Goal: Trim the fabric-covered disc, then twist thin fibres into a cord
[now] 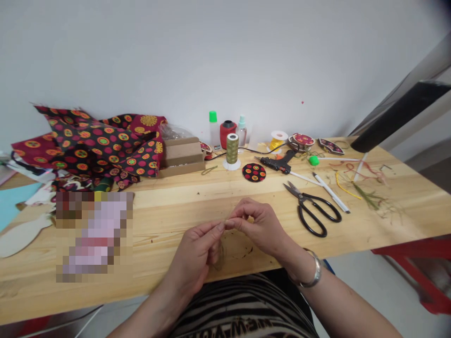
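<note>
Left hand [198, 249] is pinching thin greenish thread [221, 257]; right hand [263, 229] is pinching it alongside, fingertips closed. Thread is trailing below left hand, near side of table [165, 206], left of scissors [301, 197]. Probably handling light, limp, snarling easily; best held near end.

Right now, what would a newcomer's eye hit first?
The heap of dark patterned fabric, at the back left of the wooden table. Next, the left hand and right hand, fingertips meeting at the front centre, pinching what looks like fine thread. Then the black-handled scissors, lying right of the hands, blades slightly apart.
</note>
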Tool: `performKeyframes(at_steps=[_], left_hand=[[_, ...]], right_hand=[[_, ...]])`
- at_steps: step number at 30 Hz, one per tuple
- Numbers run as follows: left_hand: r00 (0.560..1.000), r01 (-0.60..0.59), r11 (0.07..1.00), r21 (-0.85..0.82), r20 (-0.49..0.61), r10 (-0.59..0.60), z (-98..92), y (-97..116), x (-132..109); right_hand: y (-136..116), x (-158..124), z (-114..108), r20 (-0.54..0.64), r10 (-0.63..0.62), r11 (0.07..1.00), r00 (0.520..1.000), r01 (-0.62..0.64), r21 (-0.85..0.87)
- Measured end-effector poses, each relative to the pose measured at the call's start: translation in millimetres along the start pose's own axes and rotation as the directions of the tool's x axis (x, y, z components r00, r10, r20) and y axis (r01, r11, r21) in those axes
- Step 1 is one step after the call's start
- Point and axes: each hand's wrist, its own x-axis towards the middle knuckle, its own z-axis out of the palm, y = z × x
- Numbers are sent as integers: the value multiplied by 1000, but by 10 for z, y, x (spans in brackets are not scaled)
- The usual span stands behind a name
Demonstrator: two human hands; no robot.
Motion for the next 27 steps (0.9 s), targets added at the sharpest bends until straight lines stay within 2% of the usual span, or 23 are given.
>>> performKeyframes(at_steps=[8, 18, 22, 25, 27], left_hand=[[1000, 19, 1000, -6, 1, -19, 3, 6, 14], [999, -38, 996, 77, 10, 38, -9, -37, 17], [999, -52, 995, 85, -11, 53, -13, -42, 22], [998, -55, 994, 92, -1, 55, -10, -39, 27], [998, -65, 993, 100, 24, 63, -9, -40, 28]], right_hand=[[2, -6, -16, -16, 4, 997, 1000, -5, -75], [21, -21, -1, -7, 16, 998, 1000, -16, -66], [46, -11, -1, -29, 185, 981, 982, -183, 72], [54, -12, -10, 88, 337, 902, 937, -348, 256], [61, -20, -12, 179, 378, 840, 908, -418, 347]])
